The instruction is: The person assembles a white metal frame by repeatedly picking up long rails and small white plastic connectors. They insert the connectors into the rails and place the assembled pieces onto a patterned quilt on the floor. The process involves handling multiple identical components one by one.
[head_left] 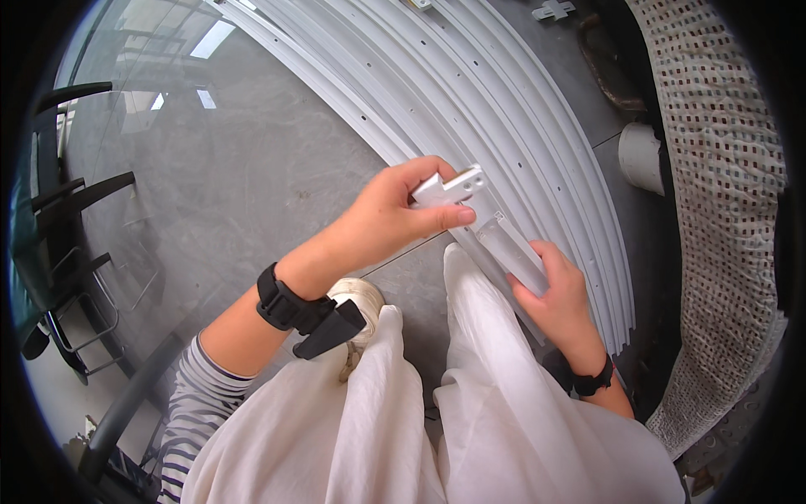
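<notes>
My left hand (382,210) pinches a small white plastic connector (457,186) between thumb and fingers. The connector has a stepped shape, with small holes at its far end. Just to the right and nearer me, my right hand (558,302) grips a white channel-shaped piece (514,248), thumb on one side and fingers on the other. The channel's near part is partly hidden by that hand. Connector and channel end are close together; whether they touch, I cannot tell. Beneath both hands lie several long white rails (470,109) with small holes along them.
Another white connector (552,10) lies on the grey tiled floor (252,160) at the far right. A white cylinder (641,158) stands beside a patterned cloth cover (714,168) on the right. Dark chair parts (92,193) line the left side. A light shoe (359,298) shows below my left hand.
</notes>
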`<action>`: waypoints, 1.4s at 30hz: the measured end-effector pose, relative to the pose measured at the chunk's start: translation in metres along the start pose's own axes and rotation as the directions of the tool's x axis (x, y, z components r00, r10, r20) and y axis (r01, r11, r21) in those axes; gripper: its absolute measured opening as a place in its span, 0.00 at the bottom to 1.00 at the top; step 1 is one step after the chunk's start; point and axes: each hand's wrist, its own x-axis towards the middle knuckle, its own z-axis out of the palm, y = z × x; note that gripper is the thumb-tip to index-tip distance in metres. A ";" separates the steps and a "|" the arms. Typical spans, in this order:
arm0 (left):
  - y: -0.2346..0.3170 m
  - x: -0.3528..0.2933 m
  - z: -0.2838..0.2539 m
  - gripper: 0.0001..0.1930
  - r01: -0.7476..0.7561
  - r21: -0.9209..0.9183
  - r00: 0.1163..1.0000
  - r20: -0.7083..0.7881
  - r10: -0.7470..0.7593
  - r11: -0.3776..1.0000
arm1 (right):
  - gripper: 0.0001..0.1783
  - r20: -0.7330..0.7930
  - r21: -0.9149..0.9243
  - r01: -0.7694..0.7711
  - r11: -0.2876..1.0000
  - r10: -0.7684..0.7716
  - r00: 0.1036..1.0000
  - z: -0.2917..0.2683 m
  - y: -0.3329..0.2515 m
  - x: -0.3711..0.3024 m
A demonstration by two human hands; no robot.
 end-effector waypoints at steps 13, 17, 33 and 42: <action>0.032 0.001 -0.030 0.16 0.038 0.270 0.948 0.295 -0.120 0.962 | 0.19 0.053 0.010 0.006 1.000 -0.006 0.999 0.002 -0.006 -0.007; 0.021 0.007 -0.029 0.15 -0.094 0.301 0.952 0.306 -0.003 0.949 | 0.19 0.054 0.007 0.011 1.000 -0.012 0.998 0.005 -0.004 -0.008; 0.030 0.003 -0.031 0.17 -0.071 0.462 0.971 0.235 -0.044 0.884 | 0.20 0.092 -0.016 0.059 0.998 -0.057 0.994 0.009 -0.005 -0.011; 0.033 0.002 -0.031 0.19 -0.092 0.504 0.976 0.216 -0.022 0.859 | 0.21 0.058 -0.007 0.098 0.995 -0.097 0.994 0.012 -0.007 -0.012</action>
